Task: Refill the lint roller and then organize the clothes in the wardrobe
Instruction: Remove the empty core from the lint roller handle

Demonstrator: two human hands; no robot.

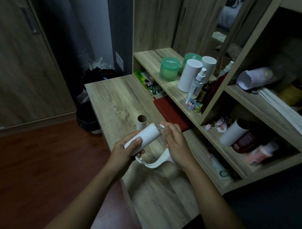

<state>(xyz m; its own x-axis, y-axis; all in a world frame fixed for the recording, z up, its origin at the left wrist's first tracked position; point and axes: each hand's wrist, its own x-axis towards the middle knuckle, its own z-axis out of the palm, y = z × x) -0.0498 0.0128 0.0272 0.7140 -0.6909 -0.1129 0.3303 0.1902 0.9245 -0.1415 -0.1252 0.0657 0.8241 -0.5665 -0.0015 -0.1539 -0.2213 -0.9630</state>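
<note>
Gripping tilted refill roll [145,135] in left hand [125,149], right hand [175,144] grip curled round lint roller handle [160,161]

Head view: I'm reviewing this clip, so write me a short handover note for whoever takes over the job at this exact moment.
Hands: the left hand grips the white refill roll above the desk. The right hand holds the lint roller handle, with its fingertips at the roll's far end.
Done: an empty cardboard core stands upright on the desk just behind the roll, so the old roll looks already removed.
Left: I cannot tell whether the new roll is fully seated. Finish that, then organize the clothes; none are in view.
</note>
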